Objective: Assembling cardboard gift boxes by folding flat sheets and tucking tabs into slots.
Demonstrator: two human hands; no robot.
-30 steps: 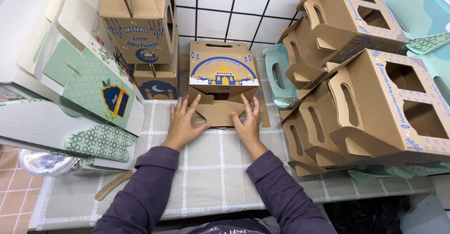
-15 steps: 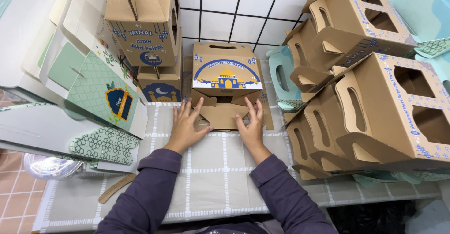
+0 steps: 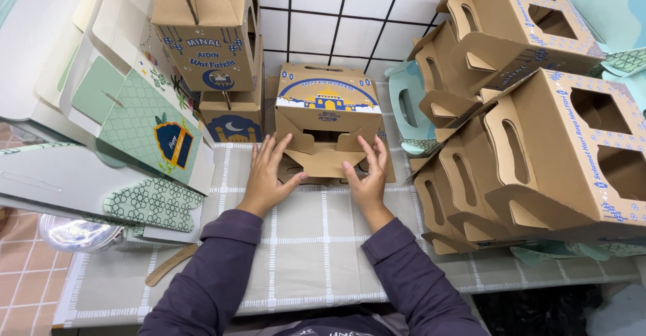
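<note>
A brown cardboard carrier box (image 3: 328,124) with a blue and yellow arch print is set on the grey checked cloth (image 3: 303,248), at the far middle of the table, against the white tiled wall (image 3: 323,13). Its near end is open, and the bottom flaps (image 3: 328,161) are spread towards the viewer.

The left hand (image 3: 267,178) is laid flat, fingers spread, on the left flap. The right hand (image 3: 367,178) is laid likewise on the right flap. Nothing is gripped by either hand; the flaps are only pressed.

Probable faults:
- If the flaps are pressed unevenly, the locking tabs may be missed and the bottom left unlocked.
- If too much force is applied, a flap may be creased or torn at its fold.
- The box may be pushed away along the cloth, since only the wall is behind it.
- The stack of finished boxes (image 3: 531,147) at the right leans close by and may be knocked by the right elbow.
- The flat printed blanks (image 3: 128,120) at the left overhang the table edge and may slide off if brushed.
</note>
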